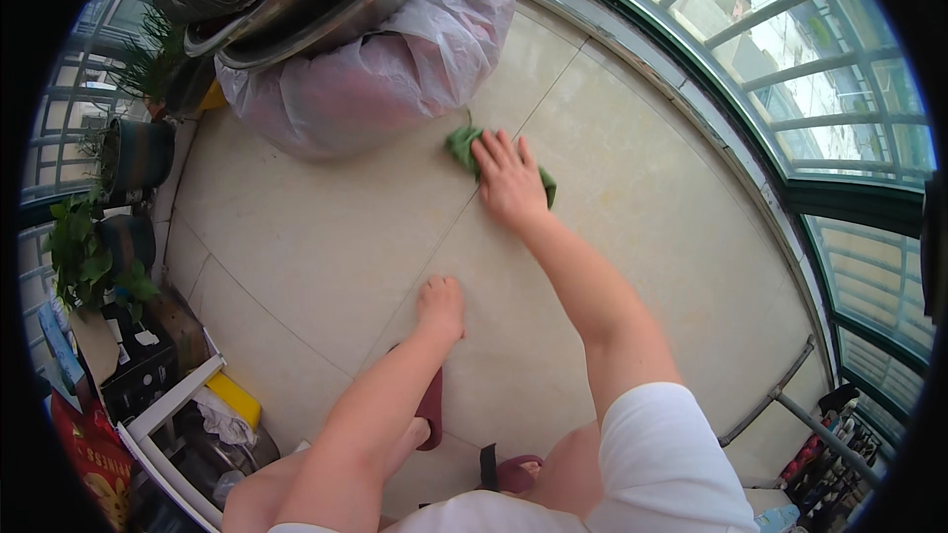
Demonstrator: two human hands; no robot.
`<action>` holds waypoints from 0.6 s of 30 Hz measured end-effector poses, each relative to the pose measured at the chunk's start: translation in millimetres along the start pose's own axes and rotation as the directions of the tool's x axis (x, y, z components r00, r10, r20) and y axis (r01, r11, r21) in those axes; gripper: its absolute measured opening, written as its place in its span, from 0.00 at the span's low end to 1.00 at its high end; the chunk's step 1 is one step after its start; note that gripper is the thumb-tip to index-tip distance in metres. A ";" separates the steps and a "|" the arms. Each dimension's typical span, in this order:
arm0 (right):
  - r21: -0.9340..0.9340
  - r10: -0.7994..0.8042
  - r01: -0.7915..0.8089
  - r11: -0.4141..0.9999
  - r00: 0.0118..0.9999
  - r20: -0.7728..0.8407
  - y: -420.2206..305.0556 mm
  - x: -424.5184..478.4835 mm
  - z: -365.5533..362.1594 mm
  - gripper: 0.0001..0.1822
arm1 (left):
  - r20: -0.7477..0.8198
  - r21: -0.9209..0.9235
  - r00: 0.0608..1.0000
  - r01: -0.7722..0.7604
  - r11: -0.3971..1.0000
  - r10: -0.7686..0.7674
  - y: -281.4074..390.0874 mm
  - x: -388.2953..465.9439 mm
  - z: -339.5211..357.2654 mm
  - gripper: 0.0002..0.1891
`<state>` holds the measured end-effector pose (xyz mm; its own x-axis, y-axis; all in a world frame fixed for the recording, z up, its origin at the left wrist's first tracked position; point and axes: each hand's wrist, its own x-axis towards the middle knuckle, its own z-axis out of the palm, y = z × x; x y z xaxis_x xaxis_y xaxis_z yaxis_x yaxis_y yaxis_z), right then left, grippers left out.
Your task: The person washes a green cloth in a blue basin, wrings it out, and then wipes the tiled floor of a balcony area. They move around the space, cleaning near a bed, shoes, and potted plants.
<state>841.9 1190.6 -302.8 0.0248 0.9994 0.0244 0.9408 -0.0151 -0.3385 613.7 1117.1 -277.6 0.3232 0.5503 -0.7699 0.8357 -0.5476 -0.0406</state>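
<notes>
My right hand (pixel 511 181) reaches forward and lies over a crumpled green cloth (pixel 464 148) on the pale floor tiles (pixel 311 229). The fingers are a little spread on top, and cloth sticks out on both sides of the hand. My left hand (pixel 442 303), its fingers curled in, is low over the tiles or resting on them; I cannot tell which. No object shows in it. Just ahead of the cloth sits a large, full, translucent plastic bag (pixel 370 104), with metal basins (pixel 348 22) on top of it.
Potted plants (pixel 81 252) line the left wall. A metal-framed rack (pixel 170 400) with boxes and a yellow item stands at lower left. Barred windows (pixel 800 52) curve along the right above a tiled ledge (pixel 689 89). Metal tubes (pixel 778 392) stand at lower right. Dark red slippers (pixel 431 414) are on my feet.
</notes>
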 end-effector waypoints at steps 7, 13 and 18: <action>-0.195 0.185 -0.191 0.962 0.981 -0.051 98.3 -91.8 -26.3 0.35 | -0.203 -0.141 0.978 0.018 0.990 -0.047 2.7 2.7 13.8 0.20; -0.072 0.564 -0.580 0.812 0.810 -0.161 100.3 144.8 -21.6 0.25 | -0.163 -0.089 0.985 0.040 0.995 -0.055 7.5 9.1 27.9 0.29; 0.005 0.296 -0.302 0.953 0.932 -0.211 -86.2 121.3 60.4 0.19 | -0.319 -0.141 0.947 0.000 0.990 -0.045 7.5 5.9 23.0 0.19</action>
<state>743.4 1315.1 -327.5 0.3728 0.9200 0.1209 0.8878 -0.3157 -0.3350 611.7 1101.7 -297.1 0.4098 0.7466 -0.5242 0.8899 -0.4535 0.0497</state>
